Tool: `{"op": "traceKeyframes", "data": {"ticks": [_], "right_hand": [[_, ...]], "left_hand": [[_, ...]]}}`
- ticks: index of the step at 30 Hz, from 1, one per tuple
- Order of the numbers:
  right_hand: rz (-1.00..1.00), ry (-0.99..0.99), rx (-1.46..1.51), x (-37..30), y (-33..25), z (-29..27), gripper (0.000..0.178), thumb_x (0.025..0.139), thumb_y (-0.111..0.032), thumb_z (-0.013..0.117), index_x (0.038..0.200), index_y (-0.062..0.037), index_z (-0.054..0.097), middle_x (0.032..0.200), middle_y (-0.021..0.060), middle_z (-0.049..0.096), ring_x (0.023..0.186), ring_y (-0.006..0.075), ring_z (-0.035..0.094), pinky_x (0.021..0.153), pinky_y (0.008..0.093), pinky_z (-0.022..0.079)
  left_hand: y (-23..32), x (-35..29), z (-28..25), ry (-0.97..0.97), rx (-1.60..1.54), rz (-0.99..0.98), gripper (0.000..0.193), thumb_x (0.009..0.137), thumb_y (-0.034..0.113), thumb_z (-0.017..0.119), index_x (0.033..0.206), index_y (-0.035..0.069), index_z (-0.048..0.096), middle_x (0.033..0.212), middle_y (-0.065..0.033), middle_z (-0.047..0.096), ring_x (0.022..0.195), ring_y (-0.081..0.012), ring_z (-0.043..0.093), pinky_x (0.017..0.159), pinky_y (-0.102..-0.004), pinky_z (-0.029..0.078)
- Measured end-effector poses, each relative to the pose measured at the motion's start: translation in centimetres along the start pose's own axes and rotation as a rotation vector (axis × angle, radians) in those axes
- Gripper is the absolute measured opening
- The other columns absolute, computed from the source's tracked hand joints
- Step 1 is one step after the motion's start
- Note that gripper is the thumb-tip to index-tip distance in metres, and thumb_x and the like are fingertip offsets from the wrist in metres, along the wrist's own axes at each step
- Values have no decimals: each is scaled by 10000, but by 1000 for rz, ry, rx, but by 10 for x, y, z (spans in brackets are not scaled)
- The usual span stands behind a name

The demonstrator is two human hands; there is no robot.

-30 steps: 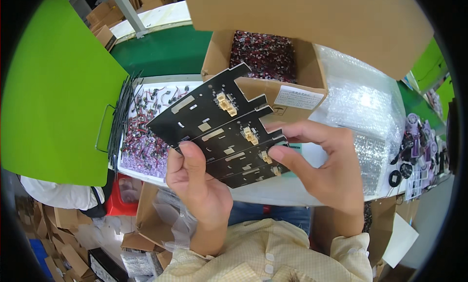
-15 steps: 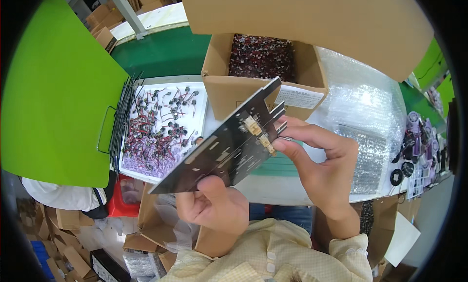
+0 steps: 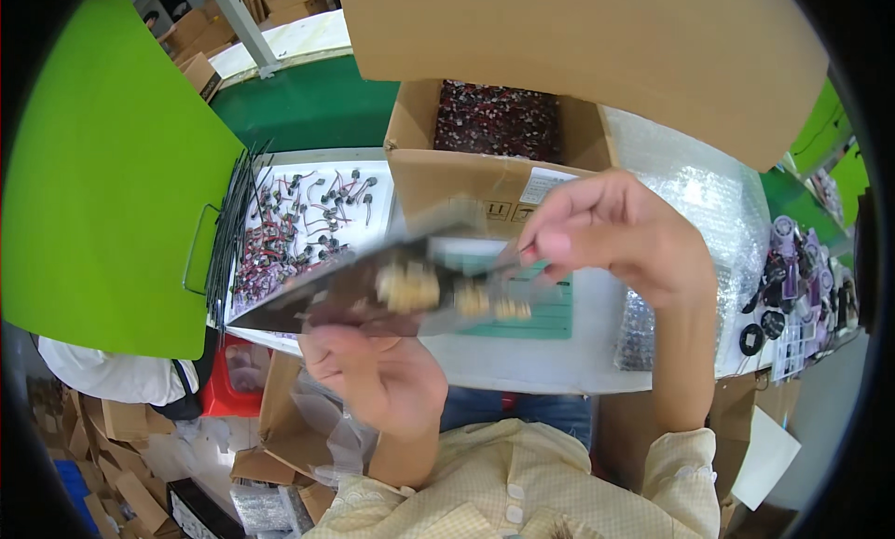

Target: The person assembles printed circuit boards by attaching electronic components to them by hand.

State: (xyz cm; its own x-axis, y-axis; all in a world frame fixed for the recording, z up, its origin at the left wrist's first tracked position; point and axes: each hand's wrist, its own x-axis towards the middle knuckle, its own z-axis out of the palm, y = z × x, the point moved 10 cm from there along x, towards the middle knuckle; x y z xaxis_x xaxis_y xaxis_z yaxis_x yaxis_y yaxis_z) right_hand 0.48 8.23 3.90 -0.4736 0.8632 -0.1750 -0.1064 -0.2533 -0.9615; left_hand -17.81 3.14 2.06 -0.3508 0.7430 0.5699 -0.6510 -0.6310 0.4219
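My left hand (image 3: 378,380) grips the lower edge of a dark flat board (image 3: 326,292), thumb on its near face. The board is tilted and smeared by motion. Several cream connector-like blocks (image 3: 408,287) sit on its face toward its right end. At that right end my right hand (image 3: 625,241) is closed in a pinch, thumb against fingers. Whatever lies between those fingertips is blurred and cannot be made out. Beneath the board a green sheet with dark lines (image 3: 531,323) lies on the white table (image 3: 578,371).
A white tray (image 3: 378,213) of small wired parts stands left, beside black cable ties (image 3: 228,231). Behind is an open cardboard box (image 3: 447,180) filled with dark red-and-black parts. Bubble wrap (image 3: 690,194) and purple-and-black parts (image 3: 783,259) lie right. A green panel (image 3: 103,185) rises at left.
The board has swung down and left and tilted flatter, carried by my left hand. My right hand has risen, moving off to the right of the cream blocks.
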Motion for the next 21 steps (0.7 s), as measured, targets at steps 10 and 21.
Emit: {"op": "traceKeyframes", "data": {"ticks": [10,21], "right_hand": [[-701,903,-1222,-32,-60,-35,363,856,-212,664,1161,-18,623,1116,206,643,1004,343,623,908,393,468],[-269,463,-625,-47,15,13,168,799,-60,712,952,-7,667,849,123,695,789,226,687,723,294,528]], "left_hand": [[-10,6,-5,66,-77,-187,357,1000,203,461,1310,24,471,1264,-88,581,1099,-172,584,934,-336,482],[-8,-2,-15,325,195,-164,210,974,205,537,1042,6,541,1037,-96,646,906,-128,608,836,-273,468]]}}
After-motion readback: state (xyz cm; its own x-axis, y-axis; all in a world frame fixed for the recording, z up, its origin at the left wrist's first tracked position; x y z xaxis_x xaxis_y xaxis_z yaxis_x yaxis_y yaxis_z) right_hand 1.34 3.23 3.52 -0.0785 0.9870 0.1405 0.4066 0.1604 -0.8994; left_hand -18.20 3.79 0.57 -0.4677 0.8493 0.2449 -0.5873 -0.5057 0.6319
